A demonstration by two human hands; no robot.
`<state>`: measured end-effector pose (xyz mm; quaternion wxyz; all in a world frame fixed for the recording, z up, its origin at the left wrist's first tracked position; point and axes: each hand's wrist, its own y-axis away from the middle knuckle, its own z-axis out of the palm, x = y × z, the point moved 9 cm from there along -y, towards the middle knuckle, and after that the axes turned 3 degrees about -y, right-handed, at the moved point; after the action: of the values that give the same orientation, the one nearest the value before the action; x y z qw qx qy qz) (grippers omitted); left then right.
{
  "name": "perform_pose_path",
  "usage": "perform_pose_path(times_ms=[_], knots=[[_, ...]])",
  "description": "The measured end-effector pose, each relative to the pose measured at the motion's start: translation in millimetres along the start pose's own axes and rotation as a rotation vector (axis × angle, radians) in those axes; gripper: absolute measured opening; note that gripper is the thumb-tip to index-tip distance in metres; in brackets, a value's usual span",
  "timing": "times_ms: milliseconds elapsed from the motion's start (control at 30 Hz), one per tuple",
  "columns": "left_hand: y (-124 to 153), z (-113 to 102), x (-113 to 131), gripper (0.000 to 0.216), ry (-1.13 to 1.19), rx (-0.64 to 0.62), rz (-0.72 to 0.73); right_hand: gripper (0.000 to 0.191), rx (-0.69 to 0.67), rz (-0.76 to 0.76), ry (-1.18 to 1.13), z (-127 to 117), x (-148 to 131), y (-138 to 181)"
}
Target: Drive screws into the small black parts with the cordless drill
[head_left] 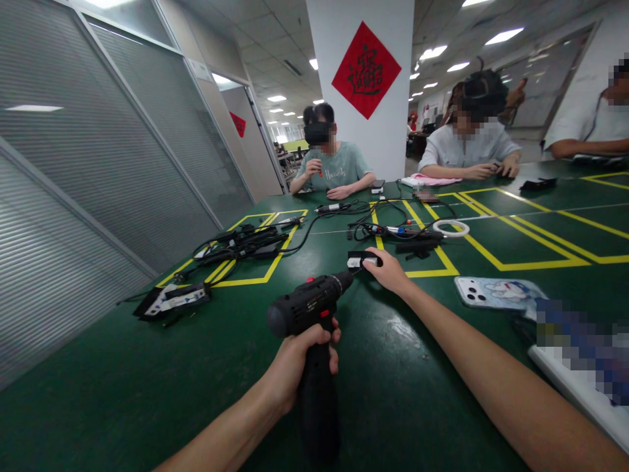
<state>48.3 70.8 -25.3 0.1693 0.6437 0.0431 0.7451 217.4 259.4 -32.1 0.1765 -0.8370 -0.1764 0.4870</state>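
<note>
A black cordless drill (309, 305) is gripped at its handle by my left hand (299, 360). Its chuck points forward and to the right, and a thin bit reaches toward a small black and white part (354, 262). My right hand (387, 270) pinches that part at its right end, just above the green table. The bit tip is close to the part; whether it touches cannot be made out. My right fingertips are partly hidden behind the part.
Black cables and tools (246, 242) lie at left, beside an opened black and white casing (177, 298). Further right are more cabled tools (393, 231), a white tape ring (451, 228) and a phone (496, 292). Co-workers (339, 160) sit across the green table (236, 380).
</note>
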Motion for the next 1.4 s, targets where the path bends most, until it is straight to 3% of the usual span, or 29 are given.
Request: perform_pose_path(times_ms=[1400], knots=[[1.4, 0.4, 2.3, 0.021, 0.017, 0.020, -0.020, 0.039, 0.010, 0.001, 0.001, -0.3, 1.4, -0.1]])
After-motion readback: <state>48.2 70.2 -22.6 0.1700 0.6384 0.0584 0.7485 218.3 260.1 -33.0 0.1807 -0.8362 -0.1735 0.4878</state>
